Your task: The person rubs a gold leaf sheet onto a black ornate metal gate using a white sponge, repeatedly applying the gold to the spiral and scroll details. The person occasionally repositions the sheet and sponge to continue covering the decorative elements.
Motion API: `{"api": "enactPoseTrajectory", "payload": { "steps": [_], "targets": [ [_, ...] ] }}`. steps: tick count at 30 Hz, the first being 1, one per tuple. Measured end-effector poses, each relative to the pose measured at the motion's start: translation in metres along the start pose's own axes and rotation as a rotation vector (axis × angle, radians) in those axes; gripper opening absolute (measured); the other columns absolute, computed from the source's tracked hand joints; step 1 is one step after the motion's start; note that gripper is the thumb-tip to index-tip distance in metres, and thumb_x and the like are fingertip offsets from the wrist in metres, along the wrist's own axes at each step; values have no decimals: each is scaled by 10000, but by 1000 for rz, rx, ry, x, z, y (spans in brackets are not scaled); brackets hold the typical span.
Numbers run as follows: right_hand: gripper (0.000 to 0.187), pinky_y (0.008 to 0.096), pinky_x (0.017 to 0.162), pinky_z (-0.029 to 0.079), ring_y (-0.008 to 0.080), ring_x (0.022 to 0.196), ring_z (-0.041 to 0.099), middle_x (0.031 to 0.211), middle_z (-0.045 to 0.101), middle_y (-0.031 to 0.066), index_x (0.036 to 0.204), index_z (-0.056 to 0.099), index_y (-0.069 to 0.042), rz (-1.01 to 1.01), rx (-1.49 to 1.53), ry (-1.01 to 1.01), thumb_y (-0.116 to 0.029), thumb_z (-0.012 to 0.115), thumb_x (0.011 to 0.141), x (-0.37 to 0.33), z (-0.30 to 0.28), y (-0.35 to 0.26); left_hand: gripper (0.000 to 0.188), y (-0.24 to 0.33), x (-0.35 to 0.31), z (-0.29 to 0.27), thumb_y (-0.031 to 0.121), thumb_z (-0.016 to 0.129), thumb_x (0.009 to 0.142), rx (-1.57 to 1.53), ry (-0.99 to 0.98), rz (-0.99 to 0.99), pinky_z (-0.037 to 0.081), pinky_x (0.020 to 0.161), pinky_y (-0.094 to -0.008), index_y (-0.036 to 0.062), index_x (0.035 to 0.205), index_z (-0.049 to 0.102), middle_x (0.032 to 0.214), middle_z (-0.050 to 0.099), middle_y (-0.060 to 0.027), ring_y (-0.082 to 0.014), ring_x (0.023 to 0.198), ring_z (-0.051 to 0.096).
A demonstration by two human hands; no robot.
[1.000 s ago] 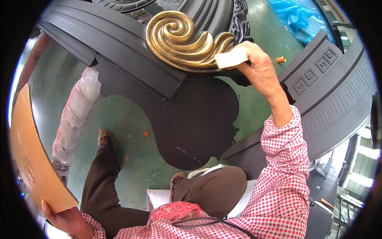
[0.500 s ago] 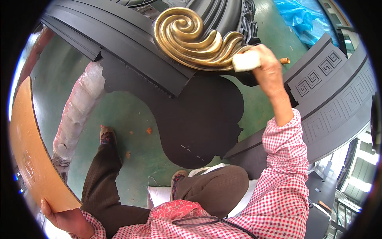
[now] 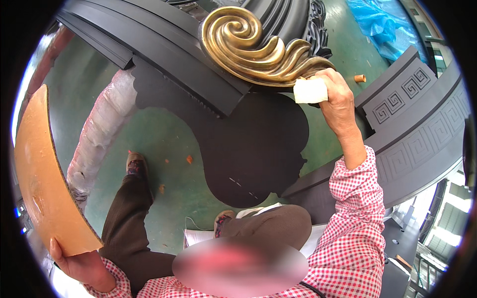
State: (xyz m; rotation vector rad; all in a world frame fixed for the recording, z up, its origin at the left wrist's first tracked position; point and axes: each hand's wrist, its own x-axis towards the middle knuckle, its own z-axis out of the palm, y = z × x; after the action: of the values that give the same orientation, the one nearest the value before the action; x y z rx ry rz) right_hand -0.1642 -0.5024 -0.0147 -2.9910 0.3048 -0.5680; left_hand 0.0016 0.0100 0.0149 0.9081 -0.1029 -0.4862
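My right hand (image 3: 339,102) is closed on a whitish folded pad (image 3: 311,91), maybe sponge or cloth, at the lower right end of a gold-coloured carved scroll (image 3: 243,44). The scroll curls at its left and runs out in leaf-like waves to the right; it sits on a large dark grey moulded piece (image 3: 174,49). Down at the left, my left hand (image 3: 82,268) grips the lower end of a tan board (image 3: 52,174), its thumb on the face and the other fingers hidden behind. That board stands tilted upright, with a shiny wet-looking patch on it.
A flat black shaped panel (image 3: 253,149) extends below the scroll toward my knees. Grey curved pieces with square spiral patterns (image 3: 422,134) lie at the right. A plastic-wrapped roll (image 3: 107,129) is at the left. Blue plastic sheeting (image 3: 382,25) lies far right, on the green floor (image 3: 164,134).
My right hand and the pad have shifted slightly down and right along the scroll's end. The whole view has moved a little. My left hand still holds the board.
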Motion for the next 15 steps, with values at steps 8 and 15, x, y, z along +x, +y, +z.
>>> {"api": "enactPoseTrajectory", "payload": {
  "steps": [8, 15],
  "targets": [
    [196, 347, 732, 475, 284, 833, 592, 855, 596, 94, 872, 633, -44, -175, 95, -1, 16, 629, 685, 32, 26, -34, 461, -2, 4, 0, 192, 448, 922, -18, 9, 15, 383, 995, -394, -44, 1308, 362, 1292, 478, -171, -262, 1156, 499],
    [199, 355, 730, 479, 277, 818, 591, 861, 595, 98, 870, 599, -34, -71, 138, 101, 19, 627, 681, 18, 11, -18, 443, -2, -2, 6, 202, 454, 920, 20, 41, -20, 432, 946, -397, -41, 1285, 393, 1271, 502, -164, -260, 1131, 523]
  ]
}}
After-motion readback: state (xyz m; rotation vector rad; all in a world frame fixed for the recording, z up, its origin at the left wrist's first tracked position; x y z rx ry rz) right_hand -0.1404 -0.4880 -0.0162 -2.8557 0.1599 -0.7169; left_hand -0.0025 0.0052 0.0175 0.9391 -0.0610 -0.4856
